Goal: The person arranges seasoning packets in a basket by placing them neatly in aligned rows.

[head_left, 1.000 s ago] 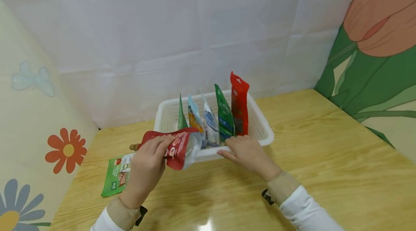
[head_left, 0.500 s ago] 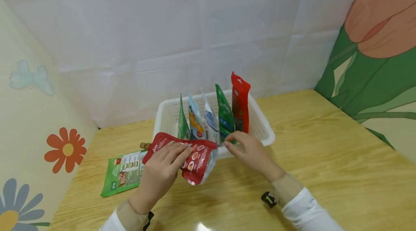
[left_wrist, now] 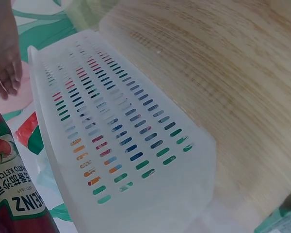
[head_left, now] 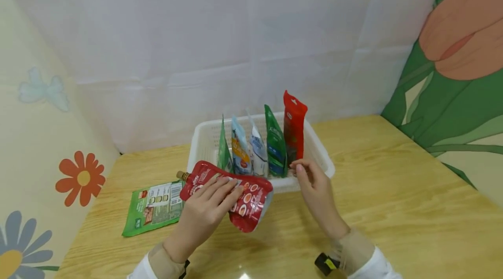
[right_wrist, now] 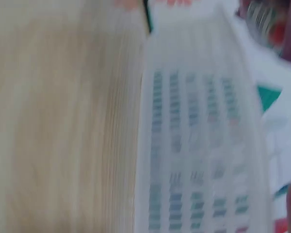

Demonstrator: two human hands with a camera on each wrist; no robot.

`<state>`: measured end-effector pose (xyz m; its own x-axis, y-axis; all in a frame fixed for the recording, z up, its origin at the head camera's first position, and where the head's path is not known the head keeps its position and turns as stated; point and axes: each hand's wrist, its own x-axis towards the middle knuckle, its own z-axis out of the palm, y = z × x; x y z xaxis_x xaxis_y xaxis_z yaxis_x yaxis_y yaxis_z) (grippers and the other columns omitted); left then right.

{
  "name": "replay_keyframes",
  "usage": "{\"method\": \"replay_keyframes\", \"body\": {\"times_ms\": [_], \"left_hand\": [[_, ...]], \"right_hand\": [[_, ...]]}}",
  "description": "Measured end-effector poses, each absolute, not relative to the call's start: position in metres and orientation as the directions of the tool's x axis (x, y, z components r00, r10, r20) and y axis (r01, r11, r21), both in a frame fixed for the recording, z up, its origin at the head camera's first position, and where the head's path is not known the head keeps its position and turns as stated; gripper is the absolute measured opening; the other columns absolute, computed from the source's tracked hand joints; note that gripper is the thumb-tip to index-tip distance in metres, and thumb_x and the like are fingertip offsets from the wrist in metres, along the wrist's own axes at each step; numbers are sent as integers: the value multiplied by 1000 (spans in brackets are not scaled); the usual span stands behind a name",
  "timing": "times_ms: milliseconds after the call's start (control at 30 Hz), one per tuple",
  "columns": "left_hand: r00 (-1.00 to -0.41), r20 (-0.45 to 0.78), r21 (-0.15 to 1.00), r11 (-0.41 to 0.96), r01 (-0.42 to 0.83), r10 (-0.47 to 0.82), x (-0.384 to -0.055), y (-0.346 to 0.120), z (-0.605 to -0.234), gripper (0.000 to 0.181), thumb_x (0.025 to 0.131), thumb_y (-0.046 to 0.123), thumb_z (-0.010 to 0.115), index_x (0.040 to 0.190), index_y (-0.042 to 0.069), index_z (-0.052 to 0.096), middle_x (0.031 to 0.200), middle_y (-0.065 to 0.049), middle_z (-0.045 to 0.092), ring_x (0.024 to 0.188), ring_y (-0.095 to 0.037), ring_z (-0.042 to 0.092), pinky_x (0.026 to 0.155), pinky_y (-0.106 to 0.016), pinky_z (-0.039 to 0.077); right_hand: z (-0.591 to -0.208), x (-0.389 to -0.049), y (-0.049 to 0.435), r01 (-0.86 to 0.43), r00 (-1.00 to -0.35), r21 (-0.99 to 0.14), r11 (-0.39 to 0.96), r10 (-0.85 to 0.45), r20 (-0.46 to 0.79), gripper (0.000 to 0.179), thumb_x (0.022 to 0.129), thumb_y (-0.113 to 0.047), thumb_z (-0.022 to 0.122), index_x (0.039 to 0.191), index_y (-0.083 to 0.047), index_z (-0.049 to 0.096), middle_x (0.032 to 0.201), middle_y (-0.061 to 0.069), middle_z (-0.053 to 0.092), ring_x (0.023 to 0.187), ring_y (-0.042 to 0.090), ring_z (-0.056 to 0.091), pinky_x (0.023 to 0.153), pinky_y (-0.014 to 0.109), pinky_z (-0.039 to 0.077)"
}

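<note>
My left hand (head_left: 208,209) grips a red ketchup pouch (head_left: 255,194) with a gold cap at its left end, fingers spread over its upper face. The pouch overlaps the front left of a white plastic basket (head_left: 324,156). Its Heinz label (left_wrist: 19,189) shows in the left wrist view. My right hand (head_left: 317,191) is at the basket's front right rim, fingers loosely bent beside a green bag (head_left: 276,143) and a red bag (head_left: 294,128). Left of those stand a white-and-blue bag (head_left: 258,152), a light blue bag (head_left: 239,148) and a thin green bag (head_left: 223,152).
A flat green packet (head_left: 151,209) lies on the wooden table (head_left: 393,183), left of the basket and partly under my left arm. Behind the basket hangs a white cloth (head_left: 177,52). Flower-painted panels (head_left: 463,87) flank the table.
My left hand has brought the ketchup pouch rightward and nearer to me, turning its printed face up. My right hand has come off the basket's front rim and moved slightly right.
</note>
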<state>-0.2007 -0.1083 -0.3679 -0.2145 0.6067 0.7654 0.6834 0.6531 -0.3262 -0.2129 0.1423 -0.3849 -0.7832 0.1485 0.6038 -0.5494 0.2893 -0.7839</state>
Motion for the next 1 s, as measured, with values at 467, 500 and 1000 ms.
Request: {"method": "replay_keyframes", "body": {"times_ms": [467,500,1000], "left_hand": [[-64,734,-497,598,629,677,-201,-97,-363,35,104,18,35,108,16,70,105,-3,73,98,-19,69,88,-37,55],[-51,726,-513,589,625,686,-200,-96,-362,35,104,17,35,108,16,70,105,-3,73,98,-19,69,88,-37,55],[-78,810,-385,628,677,581,-198,-88,-362,33,104,14,31,121,10,59,122,-8,63,114,-22,59,103,-36,44]], "right_hand": [[-382,-161,109,-80,-963,-996,-42,-255,88,78,94,-53,49,142,2,21,131,35,45,107,25,62,83,39,56],[-382,-160,108,-68,-963,-997,-39,-259,75,80,93,-52,51,143,1,20,130,34,47,104,23,63,80,38,57],[-376,-153,105,-118,-993,-993,-10,14,118,41,98,-17,45,136,-6,36,110,15,61,83,7,66,66,28,57]]}}
